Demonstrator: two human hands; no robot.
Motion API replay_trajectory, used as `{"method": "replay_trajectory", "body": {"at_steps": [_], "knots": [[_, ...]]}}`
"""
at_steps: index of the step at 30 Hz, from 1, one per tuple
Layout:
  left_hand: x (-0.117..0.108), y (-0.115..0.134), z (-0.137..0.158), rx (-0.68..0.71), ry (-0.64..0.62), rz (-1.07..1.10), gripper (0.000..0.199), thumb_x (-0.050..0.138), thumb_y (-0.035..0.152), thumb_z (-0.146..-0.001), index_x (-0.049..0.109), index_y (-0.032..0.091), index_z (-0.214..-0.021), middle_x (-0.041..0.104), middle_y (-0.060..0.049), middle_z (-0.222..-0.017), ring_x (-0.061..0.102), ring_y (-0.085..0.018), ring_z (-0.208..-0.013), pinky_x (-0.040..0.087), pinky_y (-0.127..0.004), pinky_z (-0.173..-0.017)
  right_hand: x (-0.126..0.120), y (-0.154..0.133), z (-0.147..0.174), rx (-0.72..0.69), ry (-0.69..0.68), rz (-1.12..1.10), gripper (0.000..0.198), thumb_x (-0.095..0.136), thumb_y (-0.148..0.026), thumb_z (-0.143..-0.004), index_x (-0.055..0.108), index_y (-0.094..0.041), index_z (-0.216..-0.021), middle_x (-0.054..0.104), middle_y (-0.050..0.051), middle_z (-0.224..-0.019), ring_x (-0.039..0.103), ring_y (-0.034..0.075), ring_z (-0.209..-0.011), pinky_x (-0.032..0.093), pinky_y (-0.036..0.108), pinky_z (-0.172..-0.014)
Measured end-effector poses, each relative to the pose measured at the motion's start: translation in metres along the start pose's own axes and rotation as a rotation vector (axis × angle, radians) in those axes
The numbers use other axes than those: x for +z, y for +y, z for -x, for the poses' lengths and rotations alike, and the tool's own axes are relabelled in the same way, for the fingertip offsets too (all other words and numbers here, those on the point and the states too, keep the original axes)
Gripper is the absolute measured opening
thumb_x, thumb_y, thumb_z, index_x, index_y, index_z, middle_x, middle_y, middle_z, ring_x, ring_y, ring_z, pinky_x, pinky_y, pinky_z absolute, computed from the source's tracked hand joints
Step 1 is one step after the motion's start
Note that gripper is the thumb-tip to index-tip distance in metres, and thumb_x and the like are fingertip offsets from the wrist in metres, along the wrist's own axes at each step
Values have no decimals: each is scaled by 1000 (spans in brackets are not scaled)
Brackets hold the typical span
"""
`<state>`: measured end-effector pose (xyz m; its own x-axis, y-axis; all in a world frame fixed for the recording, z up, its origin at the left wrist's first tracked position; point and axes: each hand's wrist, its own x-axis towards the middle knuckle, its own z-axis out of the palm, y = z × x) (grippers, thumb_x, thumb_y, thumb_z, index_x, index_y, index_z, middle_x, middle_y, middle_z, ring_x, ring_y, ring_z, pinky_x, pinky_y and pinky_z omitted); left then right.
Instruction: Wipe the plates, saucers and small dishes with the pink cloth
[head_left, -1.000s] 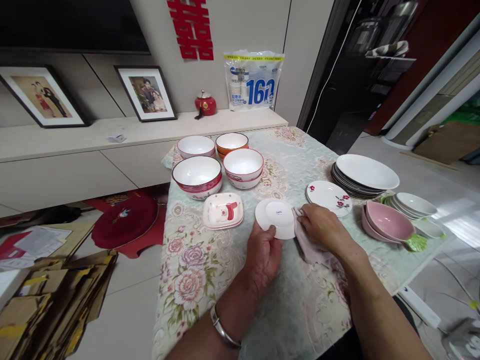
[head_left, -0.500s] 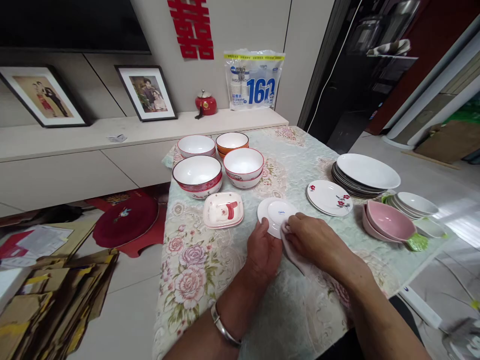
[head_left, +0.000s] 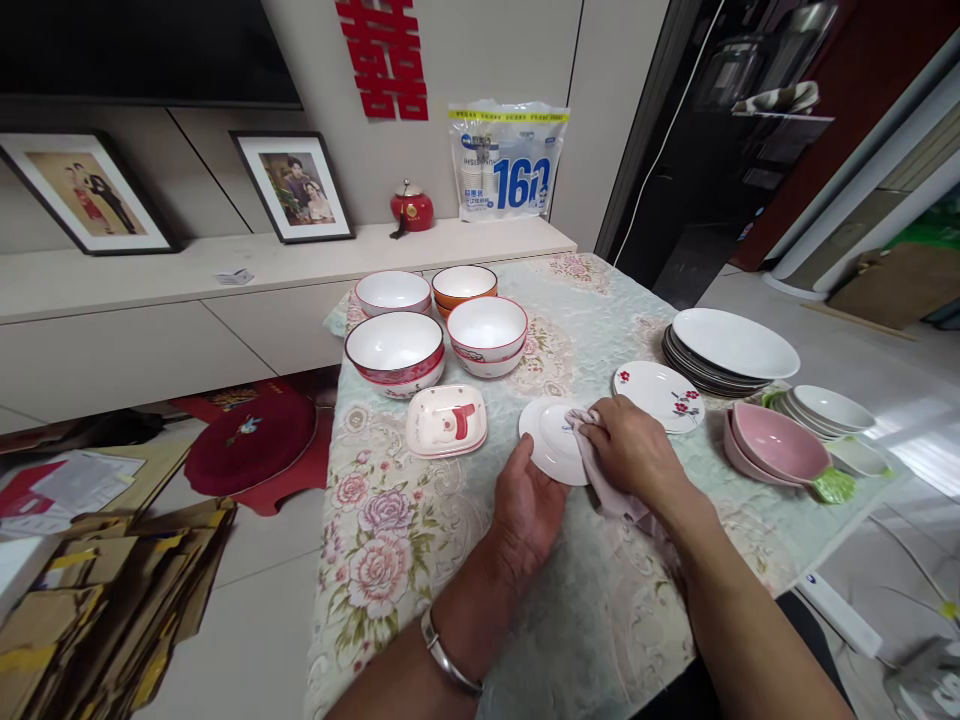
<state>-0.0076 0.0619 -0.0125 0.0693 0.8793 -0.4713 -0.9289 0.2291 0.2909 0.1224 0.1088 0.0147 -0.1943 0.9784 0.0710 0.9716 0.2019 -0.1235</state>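
My left hand (head_left: 529,505) grips a small white plate (head_left: 553,452) by its near edge, thumb on top. The plate's underside with a blue mark faces up. Bunched in my right hand (head_left: 630,450) is a pale pink cloth (head_left: 604,482), pressed on the plate's right part; its loose end hangs down toward my right forearm. Left of the plate lie stacked rectangular dishes (head_left: 447,420) with a red print. To its right are oval plates (head_left: 660,397) with red flowers, partly behind my right hand.
Stacked bowls (head_left: 395,345) stand at the table's back left. At the right are large white plates (head_left: 735,342), pink bowls (head_left: 784,442) and small white bowls (head_left: 832,408). A floral cloth (head_left: 386,580) covers the table. A red stool (head_left: 251,440) and flattened cardboard (head_left: 127,600) are at left.
My right hand has moved the cloth slightly up and to the right across the plate, and its fingers are now over the plate's far right. The plate has tilted and shifted a little right.
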Motion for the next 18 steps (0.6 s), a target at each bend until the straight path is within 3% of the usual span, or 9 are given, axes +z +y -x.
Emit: {"method": "replay_trajectory", "body": {"at_steps": [5,8,12,15,18], "knots": [[-1,-1,0,0,-44,32,34,47,26,-94,66,11,-118,72,-11,-118,63,-21,-117,45,-32,-105,-1,-29,10,-254,-55,-128,10,50,-19,-95,59,-16,-94,62,8,-95,57,18,-81,37,27,-70],[-2,-1,0,1,-27,16,31,50,26,-92,67,12,-115,73,-10,-115,64,-21,-114,47,-33,-103,2,-28,8,-353,-45,-199,13,46,-16,-96,59,-16,-94,60,8,-96,56,19,-88,39,27,-76],[-4,-2,0,2,-6,-54,33,56,22,-87,66,13,-117,74,-10,-112,65,-23,-109,50,-36,-98,8,-10,-1,-168,56,-94,13,48,-17,-96,61,-16,-96,59,9,-96,57,21,-91,38,28,-73],[-5,-3,1,45,-69,-129,41,63,15,-78,65,16,-119,74,-8,-109,67,-23,-104,50,-37,-96,9,-3,-2,5,73,67,11,50,-22,-96,60,-17,-94,60,8,-93,59,20,-78,31,29,-61],[-7,-4,2,78,-103,-182,44,68,16,-73,66,16,-117,75,-7,-106,67,-24,-101,50,-38,-94,9,-4,-1,76,63,169,14,47,-23,-97,59,-17,-94,60,9,-94,59,19,-70,24,30,-55]]}}
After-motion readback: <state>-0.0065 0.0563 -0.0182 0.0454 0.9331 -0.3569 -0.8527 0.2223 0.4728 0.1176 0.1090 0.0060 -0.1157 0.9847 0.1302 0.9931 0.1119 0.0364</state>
